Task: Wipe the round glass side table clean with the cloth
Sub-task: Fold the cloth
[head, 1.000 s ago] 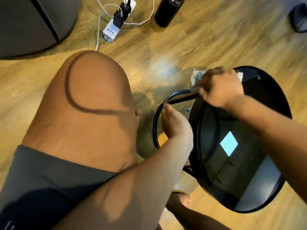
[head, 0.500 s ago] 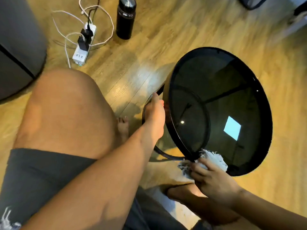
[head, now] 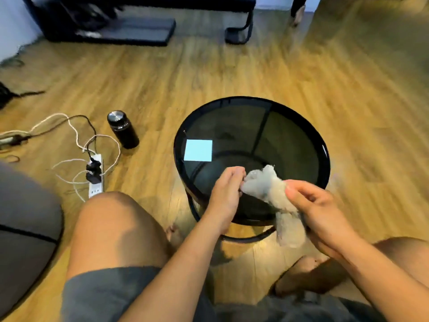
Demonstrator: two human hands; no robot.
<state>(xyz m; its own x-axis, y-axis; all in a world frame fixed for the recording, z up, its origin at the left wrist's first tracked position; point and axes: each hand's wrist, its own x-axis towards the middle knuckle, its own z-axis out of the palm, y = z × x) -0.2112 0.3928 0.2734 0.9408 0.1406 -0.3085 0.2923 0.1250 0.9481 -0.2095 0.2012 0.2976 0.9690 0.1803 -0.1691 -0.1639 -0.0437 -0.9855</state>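
Both hands, left hand (head: 226,191) and right hand (head: 318,212), are pinching the cloth (head: 269,191) over the upright glass table (head: 232,126) (apparently regathering it for wiping).

One table (head: 251,117), one cloth (head: 269,187) and two hands, left (head: 226,194) and right (head: 322,212). On the floor (head: 232,73): one bottle (head: 122,129), one power strip (head: 95,180) with two black plugs (head: 93,171). Two bare knees show.

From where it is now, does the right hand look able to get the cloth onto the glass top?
Probably yes. The right hand and left hand both hold the cloth just above the near edge of the glass top, which stands upright with nothing on it in the way.
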